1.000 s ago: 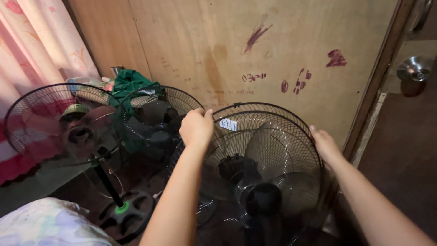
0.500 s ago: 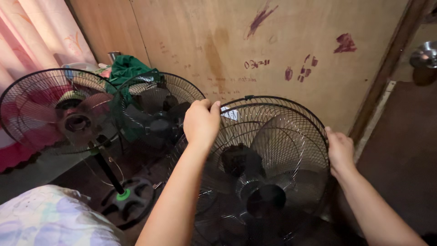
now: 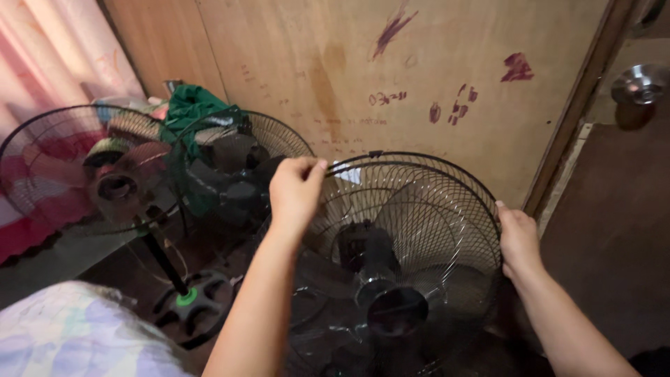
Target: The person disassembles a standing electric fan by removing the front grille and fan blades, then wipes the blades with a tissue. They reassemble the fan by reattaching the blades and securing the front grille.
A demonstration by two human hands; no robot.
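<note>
A home's back room or repair corner is showing here: several electric fans (image 3: 412, 258) are crowding against a scribbled plywood wall (image 3: 419, 77), pink curtain (image 3: 49, 56) hanging beside.

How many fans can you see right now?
3. Nearest fan, its cage held by left hand and right hand; middle fan behind; far-left fan on a stand.

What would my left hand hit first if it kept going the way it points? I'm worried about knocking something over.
Likely the plywood wall just behind the fan guard whose top rim the left hand grips; the gap between guard and wall is hard to judge.
</note>
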